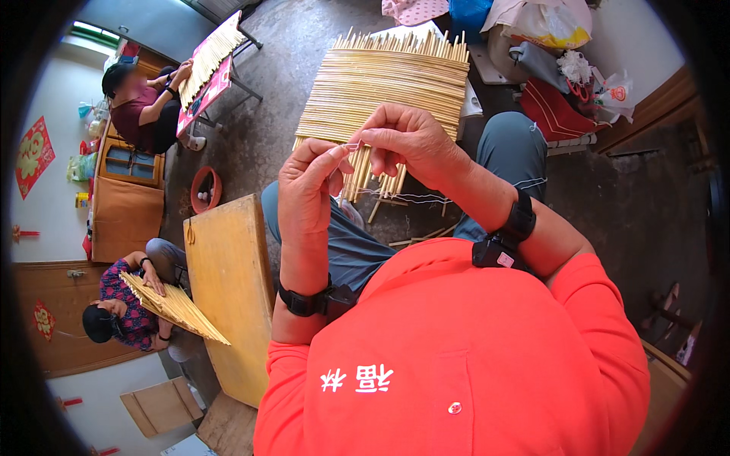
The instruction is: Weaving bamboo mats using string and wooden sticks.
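My left hand (306,182) is closed, its thumb and forefinger pinching a thin white string (354,146). My right hand (411,143) pinches the same string just to the right, so the fingertips of both hands nearly meet. Behind and beyond them lies a mat of thin tan sticks (384,85), laid side by side. Loose stick ends (391,185) poke out below my right hand, over my lap. A further length of white string (417,198) runs toward my right knee and onto the trouser leg.
A yellow wooden board (228,296) stands left of me. Two people (125,304) handle similar stick mats at the left, one at a red folding table (205,95). A red-orange basin (204,190) sits on the floor. Bags (559,87) are piled at the right.
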Demonstrator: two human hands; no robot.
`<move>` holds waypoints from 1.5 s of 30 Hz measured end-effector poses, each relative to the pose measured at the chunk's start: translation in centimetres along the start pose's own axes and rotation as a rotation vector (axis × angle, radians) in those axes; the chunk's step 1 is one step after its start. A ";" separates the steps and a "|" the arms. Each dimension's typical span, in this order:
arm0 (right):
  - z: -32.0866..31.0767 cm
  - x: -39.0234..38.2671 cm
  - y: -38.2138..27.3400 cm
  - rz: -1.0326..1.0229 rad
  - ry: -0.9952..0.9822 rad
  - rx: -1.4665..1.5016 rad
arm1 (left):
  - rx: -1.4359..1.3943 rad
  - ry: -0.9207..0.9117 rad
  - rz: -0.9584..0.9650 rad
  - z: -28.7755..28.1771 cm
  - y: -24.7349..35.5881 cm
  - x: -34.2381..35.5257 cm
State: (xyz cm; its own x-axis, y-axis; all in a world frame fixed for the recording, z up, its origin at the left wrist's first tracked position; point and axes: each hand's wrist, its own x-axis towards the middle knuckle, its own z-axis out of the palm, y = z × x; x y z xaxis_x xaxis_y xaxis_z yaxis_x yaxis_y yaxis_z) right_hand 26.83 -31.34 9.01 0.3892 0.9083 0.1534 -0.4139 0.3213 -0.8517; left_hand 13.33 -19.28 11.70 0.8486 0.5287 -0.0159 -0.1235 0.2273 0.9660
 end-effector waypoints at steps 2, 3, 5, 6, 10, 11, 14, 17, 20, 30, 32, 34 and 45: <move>-0.1 0.0 0.2 -0.004 0.004 -0.012 | -0.007 0.009 -0.003 0.0 -0.1 0.0; -0.1 0.1 0.3 -0.013 0.010 -0.024 | -0.010 0.014 -0.007 0.0 -0.3 -0.1; 0.0 0.1 0.5 -0.033 0.022 -0.054 | -0.018 0.023 -0.015 0.0 -0.5 -0.1; 0.0 0.1 0.6 -0.043 0.026 -0.071 | -0.022 0.028 -0.018 -0.1 -0.6 -0.1; 0.0 0.1 0.6 -0.067 0.028 -0.134 | 0.019 -0.006 -0.059 -0.5 -0.8 -0.2; -0.1 0.2 0.5 -0.099 0.020 -0.190 | 0.064 -0.022 -0.064 -0.5 -0.9 -0.2; -0.2 0.4 0.0 -0.206 -0.026 -0.438 | 0.179 -0.009 0.016 -0.2 -1.4 -0.2; -0.5 0.5 -0.7 -0.357 -0.086 -0.783 | 0.213 0.049 0.250 0.9 -2.3 -0.3; -0.5 0.4 -1.0 -0.503 -0.115 -0.961 | 0.126 -0.073 0.195 1.2 -2.2 -0.3; -0.7 0.1 -0.9 -0.586 -0.100 -1.095 | 0.074 -0.098 -0.047 0.7 -2.3 -0.3; -0.6 0.1 -0.7 -0.533 -0.016 -0.965 | 0.025 -0.095 -0.060 0.6 -2.2 -0.3; -0.5 0.1 -0.4 -0.445 0.132 -0.741 | -0.054 -0.081 -0.073 0.5 -2.1 -0.3; -1.1 -0.8 1.1 -0.220 -0.087 -0.556 | -0.090 -0.023 -0.020 0.9 -2.1 -0.5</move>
State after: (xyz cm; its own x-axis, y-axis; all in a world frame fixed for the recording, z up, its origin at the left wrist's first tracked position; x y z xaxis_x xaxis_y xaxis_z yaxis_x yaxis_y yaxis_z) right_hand 26.98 -32.07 7.39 0.3384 0.8624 0.3765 0.1697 0.3376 -0.9259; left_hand 13.59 -20.72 9.94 0.8631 0.5043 -0.0283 -0.1507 0.3106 0.9385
